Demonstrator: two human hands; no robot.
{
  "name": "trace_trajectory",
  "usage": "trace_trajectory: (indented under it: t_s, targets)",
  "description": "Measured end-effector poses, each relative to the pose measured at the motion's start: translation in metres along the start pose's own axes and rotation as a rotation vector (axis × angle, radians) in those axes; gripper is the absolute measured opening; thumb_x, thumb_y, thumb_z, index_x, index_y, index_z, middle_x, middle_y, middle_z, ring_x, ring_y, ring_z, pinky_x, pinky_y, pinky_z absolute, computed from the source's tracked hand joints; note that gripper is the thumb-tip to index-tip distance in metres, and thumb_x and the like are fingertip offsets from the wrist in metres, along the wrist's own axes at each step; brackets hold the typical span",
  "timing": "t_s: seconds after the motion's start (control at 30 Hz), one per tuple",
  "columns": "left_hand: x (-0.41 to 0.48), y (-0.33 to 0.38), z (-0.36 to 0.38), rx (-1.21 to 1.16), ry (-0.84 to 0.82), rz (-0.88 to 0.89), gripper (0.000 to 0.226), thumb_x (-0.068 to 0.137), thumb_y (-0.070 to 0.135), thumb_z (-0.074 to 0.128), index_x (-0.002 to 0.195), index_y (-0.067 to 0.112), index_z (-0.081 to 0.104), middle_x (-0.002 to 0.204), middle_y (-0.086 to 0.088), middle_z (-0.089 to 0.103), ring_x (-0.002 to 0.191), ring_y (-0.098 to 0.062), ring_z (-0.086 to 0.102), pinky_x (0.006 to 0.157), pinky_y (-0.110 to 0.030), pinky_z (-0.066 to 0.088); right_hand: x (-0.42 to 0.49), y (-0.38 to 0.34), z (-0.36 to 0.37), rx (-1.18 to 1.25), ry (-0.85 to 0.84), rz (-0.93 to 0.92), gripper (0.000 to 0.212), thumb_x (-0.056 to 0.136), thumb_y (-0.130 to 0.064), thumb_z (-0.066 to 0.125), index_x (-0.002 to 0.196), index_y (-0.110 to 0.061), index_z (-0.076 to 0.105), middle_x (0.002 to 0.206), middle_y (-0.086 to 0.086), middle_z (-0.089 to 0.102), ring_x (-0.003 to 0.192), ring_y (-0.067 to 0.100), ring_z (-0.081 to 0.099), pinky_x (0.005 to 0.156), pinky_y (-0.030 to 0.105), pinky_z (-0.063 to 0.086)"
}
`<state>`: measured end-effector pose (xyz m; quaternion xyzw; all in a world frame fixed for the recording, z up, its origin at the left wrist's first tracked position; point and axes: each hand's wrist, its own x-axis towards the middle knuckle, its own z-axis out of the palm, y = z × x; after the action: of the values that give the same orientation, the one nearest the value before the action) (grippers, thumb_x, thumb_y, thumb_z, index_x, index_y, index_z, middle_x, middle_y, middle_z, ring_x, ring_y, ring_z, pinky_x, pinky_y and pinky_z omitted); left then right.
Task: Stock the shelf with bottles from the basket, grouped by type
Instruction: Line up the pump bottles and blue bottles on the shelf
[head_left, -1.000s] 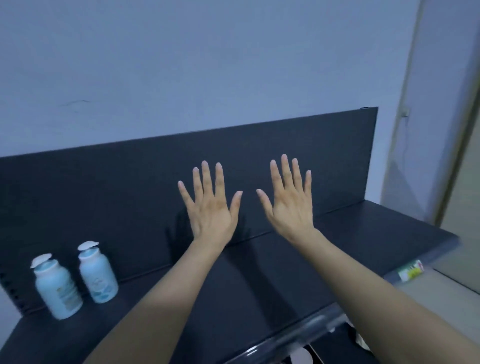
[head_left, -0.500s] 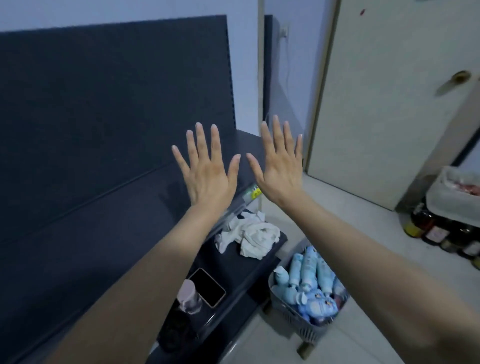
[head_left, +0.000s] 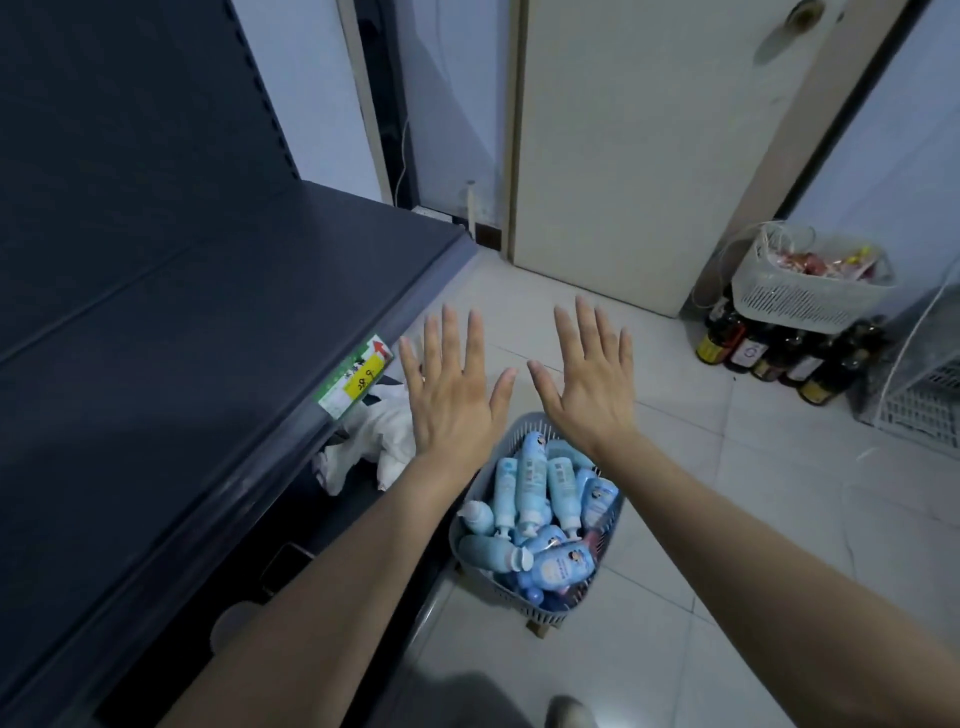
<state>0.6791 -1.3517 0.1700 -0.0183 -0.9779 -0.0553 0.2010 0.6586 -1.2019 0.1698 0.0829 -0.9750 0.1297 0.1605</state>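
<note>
Presently in view, listed item by item:

- Left hand (head_left: 452, 400): held up flat with its back to the camera, fingers straight and spread. Grip released, holding nothing.
- Right hand (head_left: 587, 395): at 3 o'clock of the left, in the same flat, spread pose. Grip released, holding nothing. The two thumbs are near each other but apart.
- Basket (head_left: 558, 613): grey plastic with slotted walls, standing on the floor (head_left: 727, 519) of pale tiles. It is at 6 o'clock of both hands, and its far rim is hidden behind the right wrist.
- Bottles (head_left: 530, 488): pale blue with white caps, heaped in the basket at mixed angles. There are slim ones and rounder ones, and some carry a cartoon-face label.
- Shelf (head_left: 208, 338): a dark board with a dark back panel, filling the 9 o'clock side of the view. The basket is just beside its front edge.
- Price label (head_left: 356, 376): green, white and yellow with a red arrow, fixed in the shelf's front rail at 9 o'clock of the left hand.
- White cloth (head_left: 374, 441): crumpled on the lower level beneath that rail.
- Door (head_left: 649, 130): cream, at 12 o'clock.
- White basket (head_left: 800, 296): at 2 o'clock, holding reddish packets and resting on top of the dark glass bottles (head_left: 779, 353).
- Dark glass bottles: a row standing on the floor.
- White crate (head_left: 919, 400): at 3 o'clock, cut off by the frame edge.
</note>
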Motion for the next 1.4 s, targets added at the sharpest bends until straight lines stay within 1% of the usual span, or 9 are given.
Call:
trace_trajectory:
  t_s: [0.3, 0.47, 0.63, 0.73, 0.83, 0.93, 1.03, 1.2, 1.4]
  targets:
    - [0.004, 0.037, 0.116, 0.045, -0.235, -0.144, 0.067, 0.09, 0.05, 0.028, 0.14, 0.007, 0.037, 0.144, -0.019, 0.04, 0.135, -0.034, 0.035, 0.11, -0.052, 0.012, 0.021, 0.107, 0.097, -0.057, -0.323, -0.167, 0.071, 0.089, -0.054, 0.02, 0.148, -0.016, 0.019, 0.156, 0.01, 0.015, 0.144, 0.029, 0.013, 0.116, 0.044, 0.0]
    - [-0.015, 0.05, 0.179, 0.113, -0.397, -0.13, 0.066, 0.085, 0.044, 0.038, 0.142, 0.011, 0.03, 0.146, -0.016, 0.039, 0.134, -0.032, 0.038, 0.111, -0.052, 0.016, 0.019, 0.155, 0.151, -0.113, -0.435, -0.316, 0.067, 0.083, -0.048, 0.042, 0.139, -0.013, 0.037, 0.144, 0.014, 0.042, 0.132, 0.033, 0.042, 0.112, 0.047, 0.019]
    - [-0.042, 0.041, 0.232, 0.175, -0.483, 0.063, 0.084, 0.066, 0.024, 0.078, 0.137, 0.009, 0.036, 0.138, -0.017, 0.049, 0.129, -0.034, 0.042, 0.106, -0.052, 0.021, 0.007, 0.189, 0.204, -0.062, -0.5, -0.441, 0.081, 0.06, -0.04, 0.077, 0.131, -0.014, 0.046, 0.134, 0.012, 0.053, 0.124, 0.032, 0.05, 0.106, 0.051, 0.034]
    - [-0.05, 0.024, 0.265, 0.24, -0.528, 0.238, 0.09, 0.057, 0.018, 0.082, 0.135, 0.01, 0.037, 0.135, -0.015, 0.052, 0.128, -0.031, 0.034, 0.11, -0.049, 0.013, -0.006, 0.205, 0.241, -0.069, -0.559, -0.542, 0.089, 0.045, -0.027, 0.08, 0.126, -0.014, 0.047, 0.126, 0.011, 0.059, 0.121, 0.031, 0.049, 0.103, 0.05, 0.026]
    - [-0.051, 0.009, 0.299, 0.293, -0.586, 0.454, 0.086, 0.057, 0.012, 0.08, 0.133, 0.013, 0.039, 0.133, -0.013, 0.055, 0.128, -0.029, 0.037, 0.111, -0.049, 0.009, -0.012, 0.214, 0.274, -0.125, -0.711, -0.679, 0.078, 0.034, -0.025, 0.082, 0.109, -0.017, 0.065, 0.107, 0.01, 0.069, 0.102, 0.029, 0.065, 0.093, 0.05, 0.048]
    - [-0.041, 0.006, 0.328, 0.303, -0.579, 0.729, 0.077, 0.059, 0.008, 0.074, 0.131, 0.015, 0.049, 0.132, -0.009, 0.056, 0.124, -0.027, 0.051, 0.109, -0.049, 0.016, -0.017, 0.218, 0.304, -0.114, -0.672, -0.882, 0.024, 0.075, -0.029, 0.055, 0.087, -0.026, 0.076, 0.091, 0.004, 0.073, 0.089, 0.024, 0.07, 0.079, 0.047, 0.054]
    - [-0.033, 0.009, 0.358, 0.269, -0.604, 0.939, 0.066, 0.056, 0.016, 0.082, 0.12, 0.021, 0.064, 0.128, -0.004, 0.061, 0.119, -0.02, 0.056, 0.104, -0.048, 0.04, -0.021, 0.218, 0.335, -0.043, -0.58, -0.909, 0.078, 0.099, -0.011, 0.005, 0.068, -0.026, 0.076, 0.075, -0.001, 0.072, 0.074, 0.02, 0.07, 0.081, 0.038, 0.053]
    - [-0.025, 0.008, 0.402, 0.204, -0.661, 1.079, 0.053, 0.065, 0.022, 0.08, 0.114, 0.021, 0.06, 0.122, -0.002, 0.062, 0.117, -0.021, 0.055, 0.101, -0.044, 0.044, -0.028, 0.219, 0.37, -0.087, -0.668, -0.974, 0.042, 0.083, -0.014, 0.038, 0.066, -0.026, 0.075, 0.074, -0.007, 0.072, 0.08, 0.016, 0.07, 0.085, 0.037, 0.053]
    - [-0.02, 0.016, 0.422, 0.171, -0.682, 1.134, 0.043, 0.057, 0.024, 0.084, 0.097, 0.025, 0.069, 0.112, 0.0, 0.066, 0.109, -0.022, 0.06, 0.098, -0.045, 0.047, -0.038, 0.211, 0.39, -0.071, -0.795, -0.841, 0.033, 0.076, -0.014, 0.044, 0.063, -0.019, 0.074, 0.071, -0.002, 0.071, 0.084, 0.02, 0.069, 0.085, 0.04, 0.055]
